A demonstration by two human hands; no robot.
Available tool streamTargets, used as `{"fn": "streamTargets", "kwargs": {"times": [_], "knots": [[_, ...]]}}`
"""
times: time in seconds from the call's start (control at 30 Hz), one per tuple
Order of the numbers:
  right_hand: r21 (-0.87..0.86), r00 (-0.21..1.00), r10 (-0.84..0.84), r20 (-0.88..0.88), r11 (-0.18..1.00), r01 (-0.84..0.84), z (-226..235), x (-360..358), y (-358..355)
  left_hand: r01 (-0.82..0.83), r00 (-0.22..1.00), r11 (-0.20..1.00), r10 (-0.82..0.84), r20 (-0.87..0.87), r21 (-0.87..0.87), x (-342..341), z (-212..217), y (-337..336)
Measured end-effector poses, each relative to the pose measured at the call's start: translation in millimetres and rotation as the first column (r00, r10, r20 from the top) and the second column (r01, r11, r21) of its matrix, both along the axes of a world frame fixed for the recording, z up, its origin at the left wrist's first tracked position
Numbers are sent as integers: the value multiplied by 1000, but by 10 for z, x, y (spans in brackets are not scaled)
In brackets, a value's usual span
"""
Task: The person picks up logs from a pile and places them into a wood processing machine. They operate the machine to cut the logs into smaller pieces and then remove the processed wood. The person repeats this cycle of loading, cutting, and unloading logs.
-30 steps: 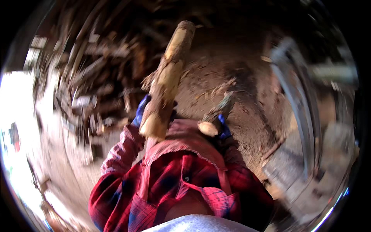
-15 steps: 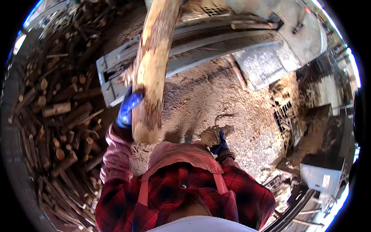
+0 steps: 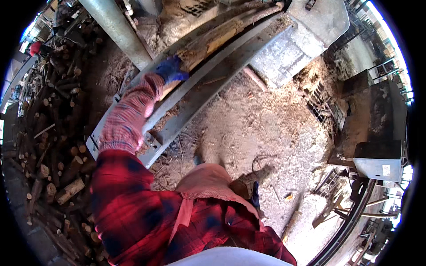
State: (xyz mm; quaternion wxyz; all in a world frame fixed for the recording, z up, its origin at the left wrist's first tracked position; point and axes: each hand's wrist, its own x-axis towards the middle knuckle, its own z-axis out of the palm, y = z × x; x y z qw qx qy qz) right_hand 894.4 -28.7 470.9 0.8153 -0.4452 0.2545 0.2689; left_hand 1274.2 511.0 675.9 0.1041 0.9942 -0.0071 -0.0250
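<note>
A long, pale, partly stripped log (image 3: 217, 41) lies in the grey metal trough (image 3: 177, 116) that slants across the far side. My left hand (image 3: 171, 71), in a blue glove, reaches out over the trough and rests on the log with its fingers spread. Beneath the glove, part of the log is hidden. Low at my right side, my right hand (image 3: 256, 194), also gloved in blue, grips a shorter, darker log (image 3: 239, 188). My apron covers part of that log, and only the edge of the glove shows.
Cut logs (image 3: 71, 190) are heaped along the left. A thick grey post (image 3: 117, 33) stands beyond the trough. Metal plates (image 3: 284, 55) adjoin the trough's right end. Wood chips cover the floor (image 3: 262, 119). A metal box (image 3: 377, 168) stands at the right.
The long log, upright before me in my left hand, now lies in the trough. My left arm has stretched forward over it. My right hand keeps the shorter log low at my side.
</note>
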Motion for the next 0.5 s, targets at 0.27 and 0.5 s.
{"fn": "streamTargets", "kwargs": {"times": [0.27,0.5], "knots": [[-586,764,428,482,806,-82,425,548,242,120,983,985,-136,125,125,-574,175,-1190],[181,971,170,169,963,-200,939,826,-277,942,315,329,-801,509,-67,-1716,-623,-2879]]}}
